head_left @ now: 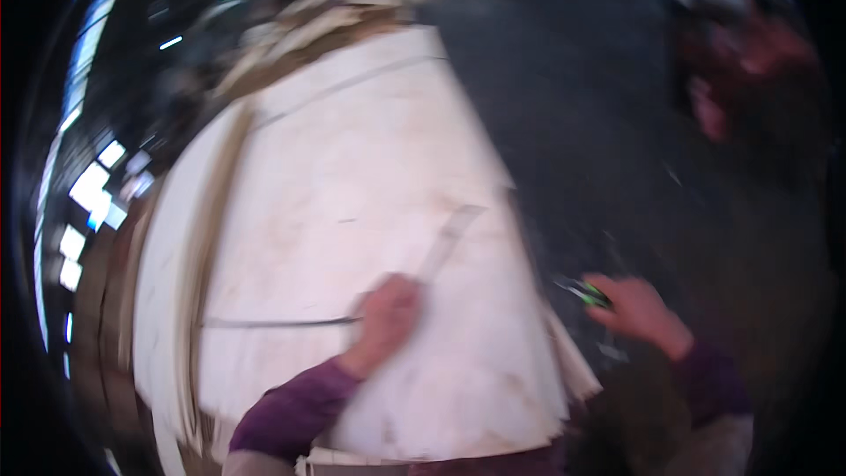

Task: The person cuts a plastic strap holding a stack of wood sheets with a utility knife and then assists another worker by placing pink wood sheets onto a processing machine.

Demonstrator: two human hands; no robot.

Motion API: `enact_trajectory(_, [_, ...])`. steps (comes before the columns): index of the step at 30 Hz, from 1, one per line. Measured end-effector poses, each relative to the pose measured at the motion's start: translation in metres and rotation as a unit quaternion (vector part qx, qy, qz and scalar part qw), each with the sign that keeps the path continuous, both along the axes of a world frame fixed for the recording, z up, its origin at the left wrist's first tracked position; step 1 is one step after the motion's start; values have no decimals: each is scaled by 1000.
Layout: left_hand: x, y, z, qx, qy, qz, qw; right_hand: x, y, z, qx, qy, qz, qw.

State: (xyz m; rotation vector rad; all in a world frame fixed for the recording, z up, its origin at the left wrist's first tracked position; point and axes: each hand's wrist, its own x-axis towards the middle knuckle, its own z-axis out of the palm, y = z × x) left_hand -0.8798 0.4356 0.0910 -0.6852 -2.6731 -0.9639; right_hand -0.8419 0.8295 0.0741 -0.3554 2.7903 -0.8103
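Note:
My left hand (389, 313) is closed around a grey packing strap (282, 323) above a tall stack of pale veneer sheets (344, 185). One length of the strap runs left from my fist to the stack's left edge. A wider-looking length slants up and away to the right, ending loose over the sheets. Off the stack's right side, my right hand (636, 308) grips a small hand tool with green handles (595, 293). Its metal tip points left; motion blur hides whether it is pliers or snips.
A second strap (352, 88) crosses the stack's far end. Another pile of sheets (176, 282) stands close on the left. Loose boards (317, 22) lie heaped beyond. At the far right, a blurred person in red (740, 53) is bent over the dark floor (582, 97).

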Motion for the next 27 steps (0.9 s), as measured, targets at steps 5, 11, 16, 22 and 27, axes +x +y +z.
enact_trajectory(5, [3,-5,82,40,-81,51,995,-17,-19,-13,-47,79,-42,995])
enact_trajectory(11, [7,-127,185,141,146,246,948,-35,-55,10,-81,121,-91,985])
enact_trajectory(16, [6,-261,175,-36,128,471,872,-36,-104,47,-91,59,-37,993])
enact_trajectory(22, [15,-214,54,70,-186,181,963,-12,-150,77,-188,-11,14,982])
enact_trajectory(27, [-24,-98,68,190,-383,40,903,-5,-153,12,-271,-78,-139,949])
